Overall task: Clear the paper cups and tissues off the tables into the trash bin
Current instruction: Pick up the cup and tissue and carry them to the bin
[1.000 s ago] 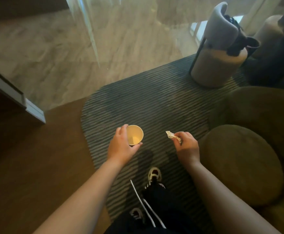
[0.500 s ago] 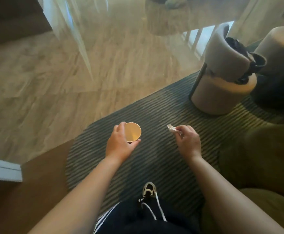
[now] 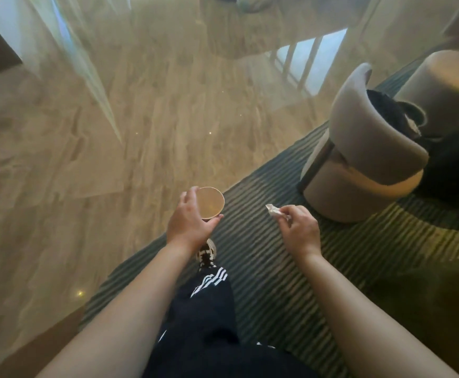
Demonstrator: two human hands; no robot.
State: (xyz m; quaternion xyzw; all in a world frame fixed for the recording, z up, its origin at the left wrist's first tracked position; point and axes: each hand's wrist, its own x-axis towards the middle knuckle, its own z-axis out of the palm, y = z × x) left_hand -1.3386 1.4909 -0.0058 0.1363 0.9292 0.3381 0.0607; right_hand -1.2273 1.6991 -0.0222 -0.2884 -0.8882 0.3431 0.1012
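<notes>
left hand (image 3: 188, 223) is wrapped around an upright paper cup (image 3: 210, 202), carried above the edge of the striped rug (image 3: 274, 268); right hand (image 3: 300, 231) pinches a crumpled tissue (image 3: 274, 211) just beside it, grey chair (image 3: 359, 159) off to the right

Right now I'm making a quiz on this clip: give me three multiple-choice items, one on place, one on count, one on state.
1. Which hand holds the cup? A left B right C neither
2. How many cups show? A three B two C one
3. The tissue is: A flat on the rug B pinched in fingers C inside the cup

Key: 1 A, the left hand wraps the cup; 2 C, only that one shows; 3 B, the right hand pinches it above the rug.
</notes>
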